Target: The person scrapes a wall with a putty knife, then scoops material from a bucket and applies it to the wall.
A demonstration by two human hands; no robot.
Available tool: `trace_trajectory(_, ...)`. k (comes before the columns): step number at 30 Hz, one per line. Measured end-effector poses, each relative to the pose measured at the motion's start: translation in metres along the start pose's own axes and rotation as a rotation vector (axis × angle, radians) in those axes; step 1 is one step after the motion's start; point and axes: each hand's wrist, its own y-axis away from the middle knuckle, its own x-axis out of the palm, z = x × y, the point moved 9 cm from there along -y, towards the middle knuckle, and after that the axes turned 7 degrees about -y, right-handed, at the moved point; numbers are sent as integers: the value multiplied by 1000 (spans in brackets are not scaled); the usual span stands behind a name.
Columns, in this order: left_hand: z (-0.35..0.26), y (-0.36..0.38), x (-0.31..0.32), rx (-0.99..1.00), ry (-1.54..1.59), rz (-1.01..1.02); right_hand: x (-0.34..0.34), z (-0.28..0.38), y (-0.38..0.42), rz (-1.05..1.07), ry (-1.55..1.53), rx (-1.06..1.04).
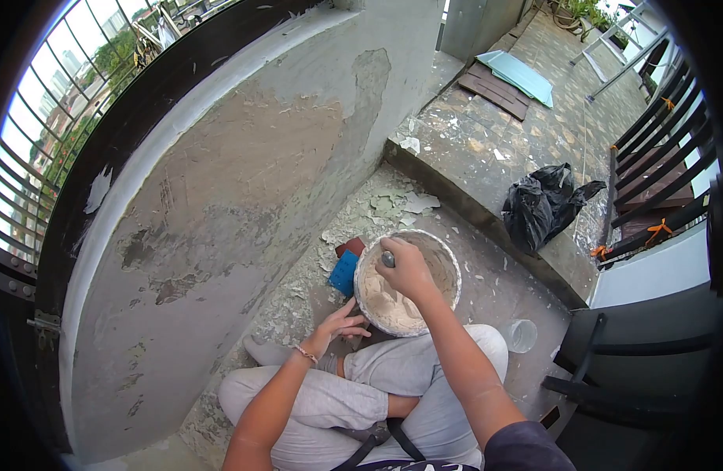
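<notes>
A white bucket (457,276) stands on the floor in front of my crossed legs, with beige, paste-like filler (394,312) inside. My right hand (407,271) reaches over the bucket, its fingers wrapped around a tool handle (388,259) with a rounded grey end. The tool's working end is hidden below the hand. Beside the near left of the rim, my left hand (339,325) has its fingers apart and holds nothing. Left of the bucket lie a flat blue piece (343,272) and a reddish-brown piece (350,247).
At left a curved wall (244,180) shows bare, peeled patches. Paint flakes (385,206) litter its foot. A clear plastic cup (521,336) stands by my knee. On the raised step rest a black plastic bag (546,206) and light-blue sheets (518,74). A ladder (605,59) stands beyond.
</notes>
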Motion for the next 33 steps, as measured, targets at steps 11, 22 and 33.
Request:
trace_trajectory(11,5,2,6,-37,25,54,37,-12,17,134,-141,156)
trace_trajectory(22,11,0,0,-55,71,56,15,-104,29,-127,-607,694)
trace_trajectory(33,23,-6,-21,-40,-35,-32,23,-150,36,-258,-825,843)
